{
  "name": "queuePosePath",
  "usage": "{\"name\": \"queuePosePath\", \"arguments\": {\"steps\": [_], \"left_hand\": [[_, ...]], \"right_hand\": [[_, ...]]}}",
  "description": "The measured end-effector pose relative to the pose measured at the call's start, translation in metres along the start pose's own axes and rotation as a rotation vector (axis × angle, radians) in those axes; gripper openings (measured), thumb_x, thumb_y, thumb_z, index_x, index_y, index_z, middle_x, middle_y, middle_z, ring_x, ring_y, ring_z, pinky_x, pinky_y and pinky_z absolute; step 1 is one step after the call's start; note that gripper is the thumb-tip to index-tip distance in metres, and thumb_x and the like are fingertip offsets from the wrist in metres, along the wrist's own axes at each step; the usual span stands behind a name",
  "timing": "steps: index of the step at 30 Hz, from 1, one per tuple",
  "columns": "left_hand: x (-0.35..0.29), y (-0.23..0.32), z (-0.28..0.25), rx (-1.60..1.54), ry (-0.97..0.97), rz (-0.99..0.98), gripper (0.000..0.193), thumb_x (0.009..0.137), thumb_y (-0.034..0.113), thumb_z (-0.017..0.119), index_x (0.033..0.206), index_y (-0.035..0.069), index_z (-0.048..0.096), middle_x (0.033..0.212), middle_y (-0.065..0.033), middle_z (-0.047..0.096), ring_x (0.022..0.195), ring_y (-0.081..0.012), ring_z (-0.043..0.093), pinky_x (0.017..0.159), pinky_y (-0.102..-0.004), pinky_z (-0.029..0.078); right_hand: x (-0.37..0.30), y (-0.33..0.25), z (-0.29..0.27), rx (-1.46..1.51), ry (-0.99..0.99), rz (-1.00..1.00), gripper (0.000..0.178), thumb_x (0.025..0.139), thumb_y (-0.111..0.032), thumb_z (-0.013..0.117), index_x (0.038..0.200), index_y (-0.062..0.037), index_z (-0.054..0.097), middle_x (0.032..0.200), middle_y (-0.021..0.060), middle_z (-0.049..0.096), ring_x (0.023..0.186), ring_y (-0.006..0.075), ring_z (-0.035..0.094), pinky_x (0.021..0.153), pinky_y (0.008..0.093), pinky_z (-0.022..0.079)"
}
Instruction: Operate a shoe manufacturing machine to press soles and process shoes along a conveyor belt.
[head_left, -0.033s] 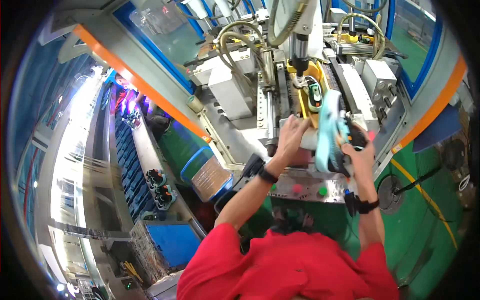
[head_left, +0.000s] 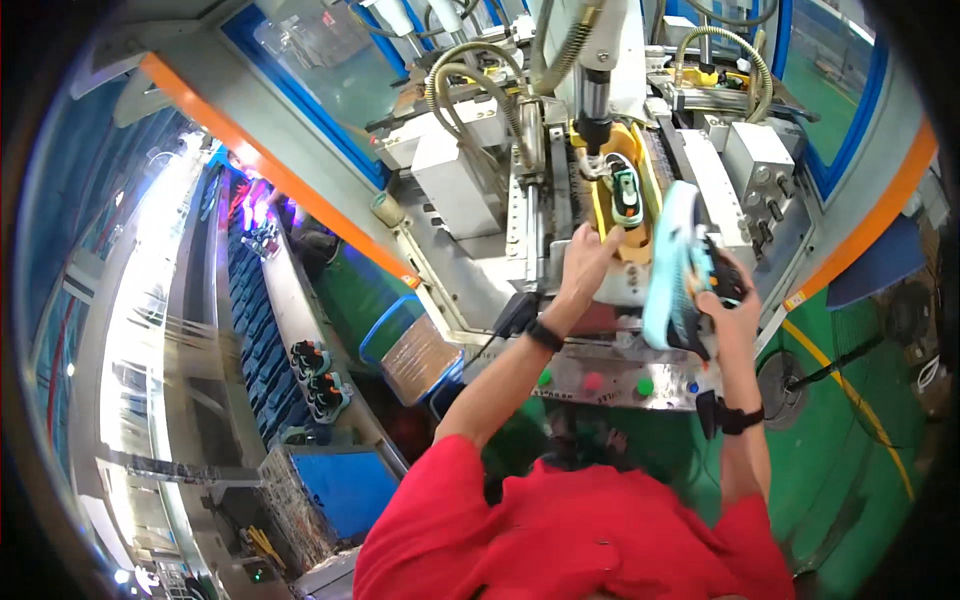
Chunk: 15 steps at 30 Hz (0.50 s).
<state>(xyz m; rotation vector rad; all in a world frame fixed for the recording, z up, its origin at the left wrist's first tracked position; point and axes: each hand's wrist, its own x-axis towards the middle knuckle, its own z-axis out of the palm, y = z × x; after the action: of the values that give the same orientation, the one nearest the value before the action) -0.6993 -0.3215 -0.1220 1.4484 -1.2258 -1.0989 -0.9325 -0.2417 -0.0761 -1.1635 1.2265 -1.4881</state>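
A dark sports shoe with a pale turquoise sole (head_left: 672,275) is in my right hand (head_left: 730,308), held on edge with the sole turned leftward. Its fingers wrap the dark upper. My left hand (head_left: 590,264) is empty, fingers stretched forward at the front of the yellow mould (head_left: 606,218) in the machine. Within that mould sits another shoe (head_left: 626,192), dark with pale green trim, and the left fingertips are close to its near end; whether they touch it I cannot tell. Above the far end of this shoe hangs a dark press rod (head_left: 595,128).
White machine blocks (head_left: 455,185) and hoses flank the mould. A front panel carries coloured buttons (head_left: 593,382). On the left, several shoes (head_left: 320,382) stand along a conveyor line beside a blue-rimmed basket (head_left: 415,355). Farther off, a person works under purple light. A fan (head_left: 785,385) stands at right.
My right hand and its shoe have shifted slightly right, showing more of the mould. My left fingers have come nearer the shoe in the mould.
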Motion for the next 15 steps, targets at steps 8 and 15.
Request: {"name": "queuePosePath", "arguments": {"steps": [8, 15], "left_hand": [[0.172, -0.07, 0.043, 0.484, 0.25, -0.142, 0.072, 0.076, 0.026, 0.072, 0.129, -0.009, 0.038, 0.117, -0.0311, 0.058, 0.108, -0.044, 0.058, 0.093, -0.0467, 0.048], [0.158, -0.053, -0.003, -0.341, 0.131, -0.392, 0.034, 0.075, 0.018, 0.072, 0.099, -0.004, 0.062, 0.1, -0.0156, 0.068, 0.094, -0.0266, 0.065, 0.083, -0.0385, 0.049]], "right_hand": [[0.009, -0.021, -0.045, -0.238, 0.299, -0.003, 0.06, 0.07, -0.009, 0.07, 0.126, 0.0029, 0.055, 0.114, 0.0084, 0.061, 0.101, 0.0158, 0.059, 0.092, 0.0291, 0.046], [0.132, -0.039, -0.019, -0.489, 0.14, 0.022, 0.059, 0.07, -0.009, 0.069, 0.125, 0.0053, 0.054, 0.108, 0.0118, 0.063, 0.093, 0.0162, 0.061, 0.081, 0.0274, 0.049]]}}
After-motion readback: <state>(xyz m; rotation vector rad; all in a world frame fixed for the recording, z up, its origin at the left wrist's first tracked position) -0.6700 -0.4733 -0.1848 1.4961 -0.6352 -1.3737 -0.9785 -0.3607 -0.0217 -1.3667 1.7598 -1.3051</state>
